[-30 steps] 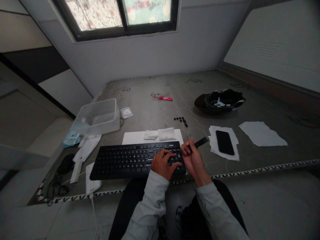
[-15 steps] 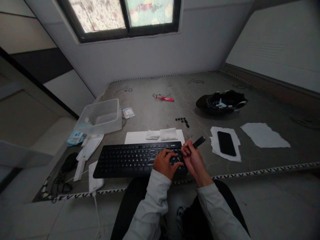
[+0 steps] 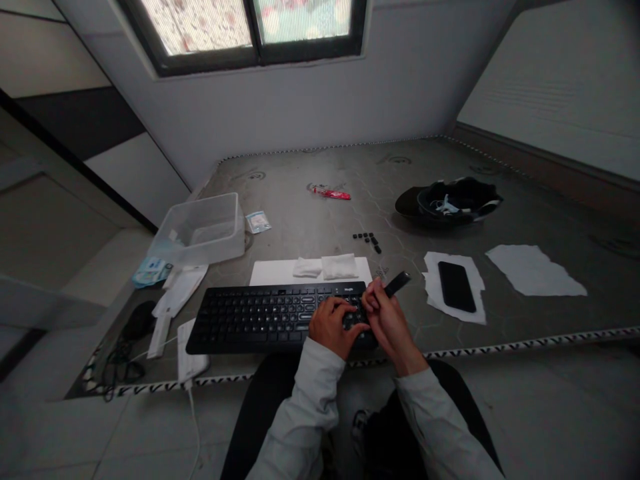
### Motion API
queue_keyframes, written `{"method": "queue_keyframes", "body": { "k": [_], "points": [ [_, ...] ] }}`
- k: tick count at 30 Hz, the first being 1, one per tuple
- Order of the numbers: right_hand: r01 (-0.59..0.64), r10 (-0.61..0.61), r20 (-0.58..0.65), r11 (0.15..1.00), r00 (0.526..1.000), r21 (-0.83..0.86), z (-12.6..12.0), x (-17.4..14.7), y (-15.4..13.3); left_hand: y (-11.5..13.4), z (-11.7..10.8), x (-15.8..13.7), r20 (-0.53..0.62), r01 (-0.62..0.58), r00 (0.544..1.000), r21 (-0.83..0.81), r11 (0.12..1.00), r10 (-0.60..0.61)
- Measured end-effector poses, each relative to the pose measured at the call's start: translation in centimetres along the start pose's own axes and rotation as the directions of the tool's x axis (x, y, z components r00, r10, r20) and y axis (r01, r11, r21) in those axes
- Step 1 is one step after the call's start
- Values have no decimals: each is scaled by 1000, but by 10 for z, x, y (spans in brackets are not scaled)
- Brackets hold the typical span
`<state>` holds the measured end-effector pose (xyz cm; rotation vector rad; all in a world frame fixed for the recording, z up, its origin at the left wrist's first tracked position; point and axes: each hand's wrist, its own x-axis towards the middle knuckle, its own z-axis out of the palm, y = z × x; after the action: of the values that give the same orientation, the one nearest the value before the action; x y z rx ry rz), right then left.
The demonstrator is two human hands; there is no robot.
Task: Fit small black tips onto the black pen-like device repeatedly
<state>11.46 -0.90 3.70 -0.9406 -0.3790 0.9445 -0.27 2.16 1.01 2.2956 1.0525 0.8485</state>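
A black keyboard lies at the front edge of the table. My left hand rests on its right end, thumb and fingers curved apart around the number pad, with nothing seen held between them. My right hand is closed on a short dark stick-like tool, whose blunt end points up and right. The tool's other end is hidden by my fingers, over the keyboard's right edge. Beyond the keyboard sit several loose black keycaps. Folded white cloths lie on a white sheet behind the keyboard.
At left stand a clear plastic box, a power strip and a black mouse with its cable. A red-handled tool lies farther back. To the right are a phone on white paper and a black cap.
The view has shifted slightly. Both hands stay in nearly the same place on the keyboard, and the right one still grips the dark tool.
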Motion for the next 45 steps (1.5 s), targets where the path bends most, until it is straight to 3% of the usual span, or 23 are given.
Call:
{"method": "queue_keyframes", "body": {
  "k": [10,19,26,31,41,45],
  "points": [
    [-16,16,0,999,1000,-36,1,-1,0,0,-1,-1,-1,9,1000,-9,1000,-9],
    [26,-20,39,986,999,-166,2,-1,7,0,0,-1,8,17,1000,-33,999,-17],
    [103,-82,74,931,994,-351,0,1,15,0,-1,-1,22,19,1000,-27,999,-18],
    [132,-123,49,918,991,-374,-1,3,19,2,-4,0,26,19,999,-23,1000,-19],
    [190,-240,-22,816,970,-546,2,3,25,1,-6,-1,50,-19,999,-30,999,21],
    [238,-275,26,778,961,-582,4,-2,30,0,-7,-1,63,-29,998,-26,999,30]
  ]
}}
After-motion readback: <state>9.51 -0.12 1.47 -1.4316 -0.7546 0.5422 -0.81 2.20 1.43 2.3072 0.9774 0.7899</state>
